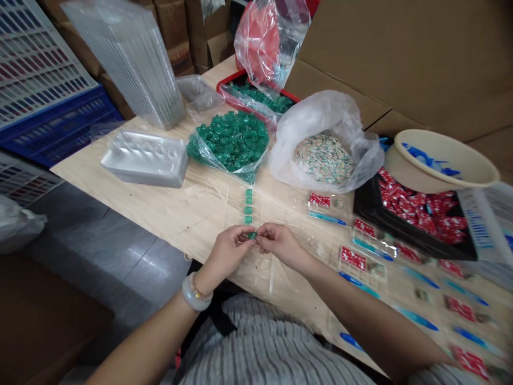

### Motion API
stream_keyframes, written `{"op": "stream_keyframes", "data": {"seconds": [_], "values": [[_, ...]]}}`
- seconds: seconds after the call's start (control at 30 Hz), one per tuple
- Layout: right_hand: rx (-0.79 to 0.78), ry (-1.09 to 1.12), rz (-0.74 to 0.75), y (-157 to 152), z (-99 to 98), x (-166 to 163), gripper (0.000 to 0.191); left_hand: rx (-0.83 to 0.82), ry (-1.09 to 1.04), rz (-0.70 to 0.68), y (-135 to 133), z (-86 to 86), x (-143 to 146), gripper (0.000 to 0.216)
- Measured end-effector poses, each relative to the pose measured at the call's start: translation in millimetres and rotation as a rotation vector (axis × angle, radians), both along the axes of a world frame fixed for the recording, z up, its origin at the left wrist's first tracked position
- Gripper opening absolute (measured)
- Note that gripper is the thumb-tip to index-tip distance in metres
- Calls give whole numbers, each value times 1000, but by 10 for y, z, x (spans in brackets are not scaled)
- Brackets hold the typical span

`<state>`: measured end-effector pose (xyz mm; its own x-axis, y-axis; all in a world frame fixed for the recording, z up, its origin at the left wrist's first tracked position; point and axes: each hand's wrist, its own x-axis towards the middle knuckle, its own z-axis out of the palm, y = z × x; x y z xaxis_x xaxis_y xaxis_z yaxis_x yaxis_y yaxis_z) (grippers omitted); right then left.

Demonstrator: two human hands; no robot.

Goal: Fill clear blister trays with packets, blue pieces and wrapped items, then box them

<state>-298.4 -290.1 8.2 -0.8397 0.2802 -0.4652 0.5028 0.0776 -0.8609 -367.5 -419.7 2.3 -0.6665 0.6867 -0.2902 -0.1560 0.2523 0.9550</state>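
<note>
My left hand [231, 249] and my right hand [282, 244] meet near the table's front edge, fingers pinched together. Between their fingertips is a small green translucent piece [252, 235], partly covered by the fingers. Just beyond the hands, several small green square pieces [248, 210] lie in a straight column on the table. Past that column sits a clear bag heaped with green pieces [230, 140]. To its right, a white plastic bag [328, 115] lies open around many small pale flat pieces [324, 159].
Clear plastic trays [144, 160] lie at left beside a tall tray stack [132, 64]. On the right are a black box [366, 206] of red packets [425, 214], a beige basin [444, 176] with blue items, and several filled clear trays [363, 262]. A red-rimmed tray [228, 80] stands behind.
</note>
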Motion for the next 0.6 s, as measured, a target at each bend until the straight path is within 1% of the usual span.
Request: {"op": "stream_keyframes", "data": {"seconds": [0.07,0.17,0.2,0.27,0.37,0.43,0.53,0.6], "values": [[-34,-9,-26,18,-8,14,10,3,-81,24,28,-3,12,26],[-50,-1,-54,22,-3,59,9,29,-188,31,40,-19,43,28],[-42,6,-60,20,0,79,8,33,-193,11,39,-23,58,30],[-10,28,-62,14,6,126,8,25,-136,-52,38,-26,92,35],[96,106,-41,2,30,212,9,-16,13,-131,63,-3,153,36],[220,197,-9,-3,58,283,10,-49,39,-114,99,31,192,35],[389,349,72,4,99,400,12,-42,-87,-86,147,96,230,37],[436,424,130,25,117,471,16,6,-212,-114,161,139,236,35]]}}
